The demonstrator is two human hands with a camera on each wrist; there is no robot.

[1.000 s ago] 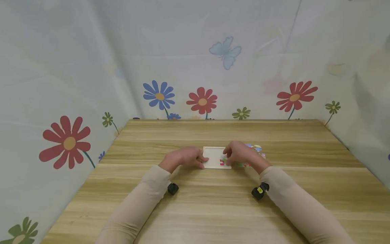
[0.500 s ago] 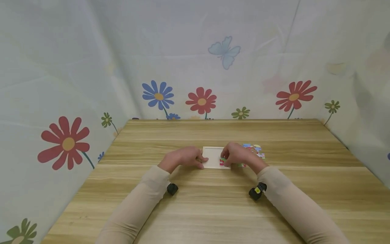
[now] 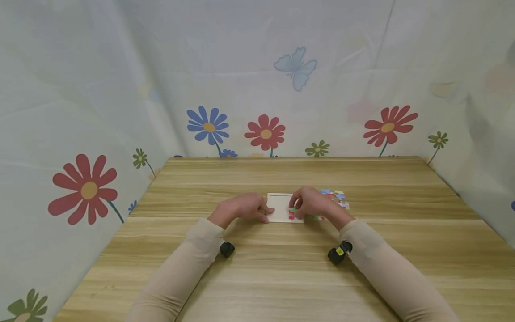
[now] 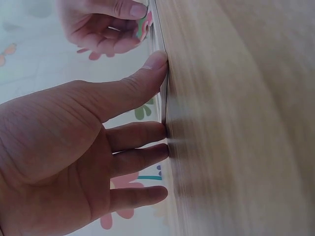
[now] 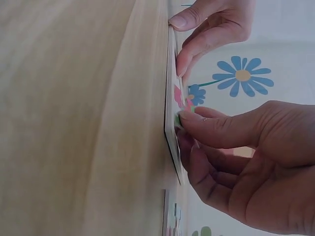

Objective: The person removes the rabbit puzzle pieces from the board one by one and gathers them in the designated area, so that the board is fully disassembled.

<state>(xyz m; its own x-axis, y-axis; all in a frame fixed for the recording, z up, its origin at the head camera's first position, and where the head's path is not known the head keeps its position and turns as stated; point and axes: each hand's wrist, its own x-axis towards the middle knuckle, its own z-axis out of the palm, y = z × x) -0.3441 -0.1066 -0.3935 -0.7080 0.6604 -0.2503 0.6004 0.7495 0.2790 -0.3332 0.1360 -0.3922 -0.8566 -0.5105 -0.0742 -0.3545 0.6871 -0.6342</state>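
Observation:
A shallow white puzzle tray (image 3: 279, 206) lies flat on the table. My left hand (image 3: 249, 207) is at its left end, with the thumb (image 4: 156, 60) pressing the rim and the other fingers nearly straight, tips down at the table. Over the tray's right part, my right hand (image 3: 313, 202) pinches a small green and red puzzle piece (image 4: 143, 27) between thumb and fingers. That piece is low, right at the tray surface in the right wrist view, beside pink-patterned pieces (image 5: 178, 96) in the tray. My right fingers partly hide this corner.
Several loose puzzle pieces (image 3: 339, 197) lie to the right of the tray, some behind my right wrist. The wood-grain table (image 3: 257, 268) reaches back to a flower-printed cloth (image 3: 241, 67). Black wrist cameras (image 3: 336, 255) hang below both sleeves.
My right hand has shifted slightly left over the tray's near right corner, uncovering more of the loose pieces behind it. My left hand stays at the tray's left end.

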